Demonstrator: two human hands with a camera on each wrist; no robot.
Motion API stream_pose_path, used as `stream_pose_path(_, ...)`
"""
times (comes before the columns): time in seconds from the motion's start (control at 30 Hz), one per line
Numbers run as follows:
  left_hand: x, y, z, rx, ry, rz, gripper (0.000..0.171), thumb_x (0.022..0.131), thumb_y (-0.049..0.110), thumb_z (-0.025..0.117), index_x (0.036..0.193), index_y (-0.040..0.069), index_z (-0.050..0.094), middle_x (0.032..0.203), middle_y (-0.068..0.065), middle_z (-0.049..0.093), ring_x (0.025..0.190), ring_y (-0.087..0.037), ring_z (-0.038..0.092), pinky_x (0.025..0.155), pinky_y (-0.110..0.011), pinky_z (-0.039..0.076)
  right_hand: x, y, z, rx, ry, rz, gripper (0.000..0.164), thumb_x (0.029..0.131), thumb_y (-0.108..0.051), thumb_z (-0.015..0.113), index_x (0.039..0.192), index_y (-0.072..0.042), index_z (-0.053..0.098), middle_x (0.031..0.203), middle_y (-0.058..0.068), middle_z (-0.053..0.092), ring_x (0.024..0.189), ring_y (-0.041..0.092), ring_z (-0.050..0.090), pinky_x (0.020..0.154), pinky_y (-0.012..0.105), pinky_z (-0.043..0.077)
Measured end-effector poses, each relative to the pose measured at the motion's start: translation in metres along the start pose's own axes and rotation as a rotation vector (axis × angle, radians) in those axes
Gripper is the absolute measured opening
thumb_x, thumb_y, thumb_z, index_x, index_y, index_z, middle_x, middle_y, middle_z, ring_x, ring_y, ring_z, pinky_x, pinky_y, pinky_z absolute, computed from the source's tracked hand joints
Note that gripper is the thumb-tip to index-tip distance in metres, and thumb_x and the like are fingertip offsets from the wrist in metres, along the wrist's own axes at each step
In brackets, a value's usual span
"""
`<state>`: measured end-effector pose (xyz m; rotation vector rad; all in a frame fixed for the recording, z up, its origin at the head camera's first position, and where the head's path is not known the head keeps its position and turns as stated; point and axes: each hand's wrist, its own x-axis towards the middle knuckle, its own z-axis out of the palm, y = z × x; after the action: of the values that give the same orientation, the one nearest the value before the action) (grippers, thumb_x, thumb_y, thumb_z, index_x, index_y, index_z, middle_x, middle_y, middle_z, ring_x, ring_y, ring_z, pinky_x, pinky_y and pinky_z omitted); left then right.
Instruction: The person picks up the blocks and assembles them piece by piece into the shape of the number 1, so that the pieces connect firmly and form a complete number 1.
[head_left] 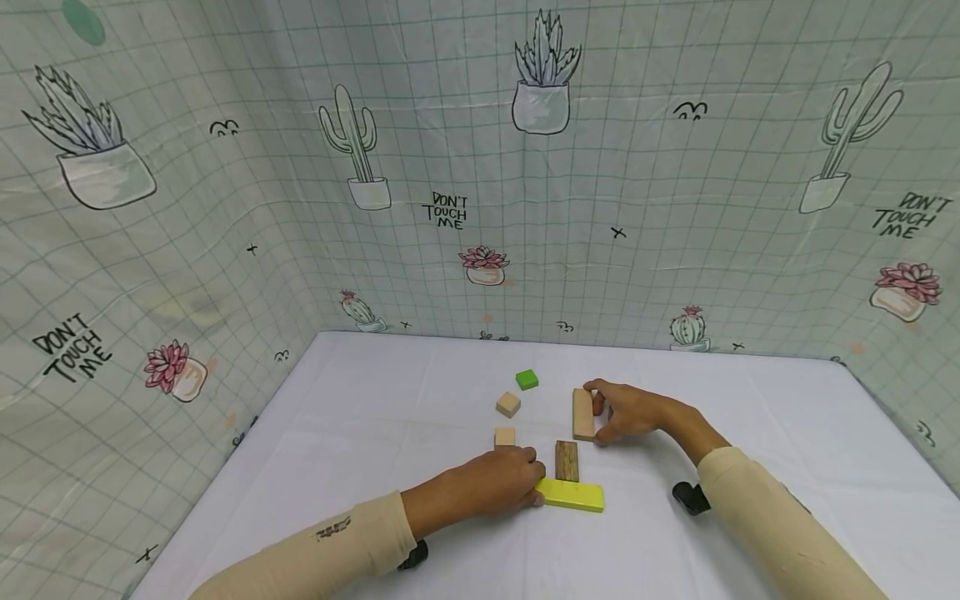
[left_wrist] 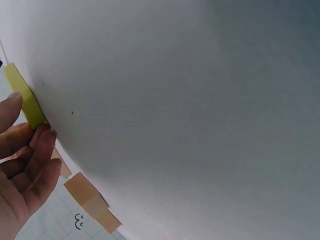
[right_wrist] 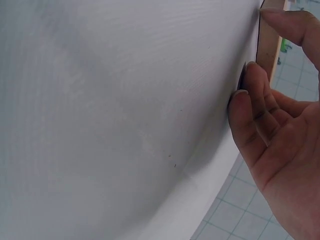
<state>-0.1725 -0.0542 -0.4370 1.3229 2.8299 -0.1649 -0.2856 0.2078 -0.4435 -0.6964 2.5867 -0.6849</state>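
Note:
My left hand (head_left: 487,482) pinches the left end of a long yellow block (head_left: 572,495) lying on the white table. In the left wrist view, the thumb is on one side of the yellow block (left_wrist: 26,100) and fingers are at its end. Farther back, my right hand (head_left: 633,410) grips a pale wooden block (head_left: 582,414), thumb at its near end and index finger at its far end. The right wrist view shows part of this wooden block (right_wrist: 270,47) between thumb and fingers. Between the two blocks lies a darker brown wooden block (head_left: 567,461), its near end by the yellow one.
Just beyond my left hand is a small pale wooden block (head_left: 505,436), partly covered by it. Another small wooden block (head_left: 508,404) and a green block (head_left: 527,380) lie farther back. A printed cloth (head_left: 585,183) hangs behind the white table (head_left: 375,417).

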Motion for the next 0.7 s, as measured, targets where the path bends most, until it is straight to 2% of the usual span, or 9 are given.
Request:
stream_pose_path(0.3,0.0004,-0.0008,0.0000,0.011,0.007,0.015,0.031,0.097,0.040,0.066,0.112,0.013,0.071,0.092,0.005,0.064,0.074,-0.001,0.048,0.070,-0.014,0.046,0.0012,-0.0011,0.0016,-0.011,0.008,0.006,0.089,0.076,-0.021,0.086,0.147,0.001,0.037,0.111,0.004,0.059,0.092,0.018,0.053,0.081,0.035,0.046)
stream_pose_path(0.7,0.0011,-0.0005,-0.0007,0.005,-0.025,0.000,0.033,0.097,0.040,0.065,0.115,0.012,0.070,0.095,0.003,0.065,0.076,-0.002,0.049,0.073,-0.016,0.047,0.0041,-0.0059,0.0036,-0.009,0.004,0.011,0.087,0.076,-0.020,0.085,0.147,0.000,0.038,0.112,0.005,0.060,0.091,0.018,0.053,0.081,0.035,0.046)
